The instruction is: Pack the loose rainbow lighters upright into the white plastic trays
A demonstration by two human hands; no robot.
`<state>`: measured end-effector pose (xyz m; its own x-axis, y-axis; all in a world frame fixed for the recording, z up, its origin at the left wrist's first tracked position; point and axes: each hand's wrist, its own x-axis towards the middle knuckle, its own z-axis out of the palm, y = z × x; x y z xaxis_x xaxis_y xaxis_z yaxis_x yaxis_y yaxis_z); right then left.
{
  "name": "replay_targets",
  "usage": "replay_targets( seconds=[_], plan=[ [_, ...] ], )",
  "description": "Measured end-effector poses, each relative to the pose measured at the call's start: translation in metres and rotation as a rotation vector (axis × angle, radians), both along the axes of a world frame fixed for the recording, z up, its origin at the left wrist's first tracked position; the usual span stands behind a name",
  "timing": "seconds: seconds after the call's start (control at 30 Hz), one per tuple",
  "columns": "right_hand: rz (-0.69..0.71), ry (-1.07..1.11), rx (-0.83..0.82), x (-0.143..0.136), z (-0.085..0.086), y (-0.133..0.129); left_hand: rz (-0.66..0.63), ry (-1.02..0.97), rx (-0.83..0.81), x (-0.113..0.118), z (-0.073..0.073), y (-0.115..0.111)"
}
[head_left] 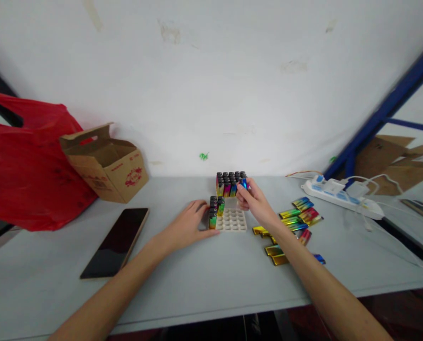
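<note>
A pale tray [233, 221] with rows of round-edged pockets lies in the middle of the table. Upright lighters [213, 220] with black tops fill its left column, and a few more stand at its back left. My left hand [188, 222] grips the tray's left end, fingers along the side and thumb at the front edge. Above the tray's back right, my right hand [254, 200] pinches a shiny blue lighter [244, 183]. Directly behind is a full block of upright multicoloured lighters [227, 185]. Loose metallic lighters [291, 214] lie on the right, partly hidden under my right forearm.
A dark-screened phone [116, 242] lies at left on the grey table [197, 289]. Behind it are an open cardboard box [122, 175] and a red plastic bag [30, 166]. A white power strip [342, 196] with cables sits at right, near a blue metal frame [378, 113].
</note>
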<state>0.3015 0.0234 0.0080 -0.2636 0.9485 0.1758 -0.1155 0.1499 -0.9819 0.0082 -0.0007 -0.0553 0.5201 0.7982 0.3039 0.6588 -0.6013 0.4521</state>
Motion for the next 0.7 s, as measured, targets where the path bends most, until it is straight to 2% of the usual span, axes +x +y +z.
replay_targets(
  seconds=[0.13,0.3,0.47,0.7],
  plan=[
    [-0.054,-0.126,-0.015,-0.007,-0.012,-0.008,-0.001,-0.014,-0.014,-0.001,0.002,-0.001],
    [-0.224,-0.322,0.166,-0.012,-0.017,-0.016,0.003,-0.02,-0.018,-0.001,0.003,-0.001],
    [-0.254,-0.428,0.231,-0.013,-0.017,-0.02,0.004,-0.018,-0.024,-0.001,0.004,-0.002],
    [-0.244,-0.443,0.297,-0.013,-0.012,-0.024,-0.01,-0.03,-0.015,-0.002,0.004,-0.002]
  ],
)
